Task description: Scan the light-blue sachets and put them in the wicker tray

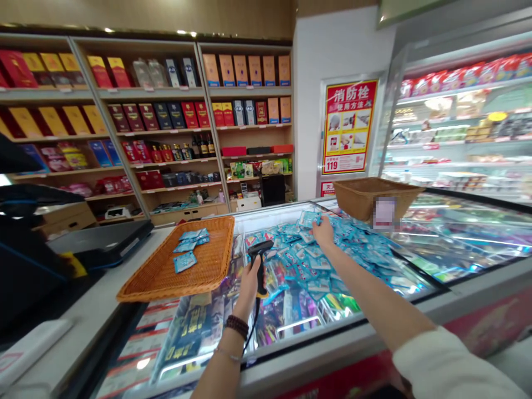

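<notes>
Across the glass top of the freezer [346, 344] in front of me, a broad heap of blue packets [361, 252] lies spread out, overlapping and facing every which way. My right hand [325, 233] reaches over to the far side of it, thumb and fingers pinching the edge of a single packet [308, 218]. My left hand [249, 281] is wrapped around the handle of a black scanner [260, 247], its head up beside the near left part of the heap; a dark cable [255, 320] drops from the grip past my beaded bracelet [237, 326] (whether the scanner touches any packets, I can't tell).

To the left sits an orange wicker basket [165, 281], tilted in my view, with a few blue packets [185, 261] inside: some overlapping, one nearer me. A brown basket [353, 201] with a pale label stands just beyond the heap, on the right. Behind, shelves [249, 90] carry rows of boxes, and a red poster [349, 126] hangs on the white wall.
</notes>
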Action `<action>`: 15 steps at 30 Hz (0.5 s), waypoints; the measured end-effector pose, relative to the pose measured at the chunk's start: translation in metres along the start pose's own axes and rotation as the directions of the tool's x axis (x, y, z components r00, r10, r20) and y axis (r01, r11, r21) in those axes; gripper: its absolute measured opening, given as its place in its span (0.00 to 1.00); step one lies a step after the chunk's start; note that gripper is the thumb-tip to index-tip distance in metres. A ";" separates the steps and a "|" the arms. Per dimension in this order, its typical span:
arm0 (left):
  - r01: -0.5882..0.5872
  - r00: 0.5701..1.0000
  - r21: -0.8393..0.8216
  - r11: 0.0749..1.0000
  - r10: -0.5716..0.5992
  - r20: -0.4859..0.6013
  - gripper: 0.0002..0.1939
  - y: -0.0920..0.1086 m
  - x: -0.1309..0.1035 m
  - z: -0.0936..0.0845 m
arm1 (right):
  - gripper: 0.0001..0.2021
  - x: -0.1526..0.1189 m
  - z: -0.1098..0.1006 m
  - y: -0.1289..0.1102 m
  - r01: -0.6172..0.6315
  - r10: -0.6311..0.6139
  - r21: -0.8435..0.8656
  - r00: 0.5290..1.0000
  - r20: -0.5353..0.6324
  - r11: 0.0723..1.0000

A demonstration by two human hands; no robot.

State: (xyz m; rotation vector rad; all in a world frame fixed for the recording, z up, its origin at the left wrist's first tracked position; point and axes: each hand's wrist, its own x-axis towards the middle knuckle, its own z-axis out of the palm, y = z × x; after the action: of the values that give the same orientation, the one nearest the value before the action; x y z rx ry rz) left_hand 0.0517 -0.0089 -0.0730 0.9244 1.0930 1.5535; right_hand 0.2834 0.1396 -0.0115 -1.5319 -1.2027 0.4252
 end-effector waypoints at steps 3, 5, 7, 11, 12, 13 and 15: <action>0.018 1.000 -0.008 1.000 -0.018 0.010 0.38 0.001 0.002 0.003 | 0.23 0.006 -0.033 0.009 0.040 -0.048 -0.168 0.998 -0.040 0.985; 0.021 1.000 -0.013 1.000 -0.021 0.015 0.39 0.002 0.003 0.004 | 0.27 0.005 -0.047 0.011 0.104 -0.121 -0.429 0.993 -0.012 0.897; 0.019 1.000 -0.021 1.000 -0.018 0.022 0.39 0.003 0.003 0.004 | 0.29 0.004 -0.054 0.009 0.167 -0.177 -0.618 0.983 0.045 0.768; 0.007 1.000 -0.039 0.999 -0.006 0.011 0.39 0.007 0.001 0.003 | 0.24 -0.001 -0.051 -0.006 0.259 -0.259 -0.697 0.960 0.108 0.668; -0.002 1.000 -0.051 0.999 0.002 0.006 0.38 0.009 0.000 0.003 | 0.22 -0.002 -0.048 -0.012 0.280 -0.283 -0.688 0.953 0.112 0.670; -0.010 1.000 -0.067 0.998 0.010 0.002 0.38 0.011 -0.001 0.002 | 0.21 -0.004 -0.042 -0.018 0.304 -0.307 -0.670 0.944 0.118 0.677; -0.026 1.000 -0.096 0.995 0.027 0.005 0.37 0.020 -0.002 -0.001 | 0.19 -0.010 -0.025 -0.032 0.364 -0.354 -0.610 0.924 0.144 0.703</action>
State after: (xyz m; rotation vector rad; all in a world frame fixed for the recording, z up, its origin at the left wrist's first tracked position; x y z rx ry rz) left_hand 0.0459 -0.0131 -0.0545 0.8813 0.9969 1.6096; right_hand 0.2844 0.1148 0.0227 -1.7787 -1.7285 -0.2727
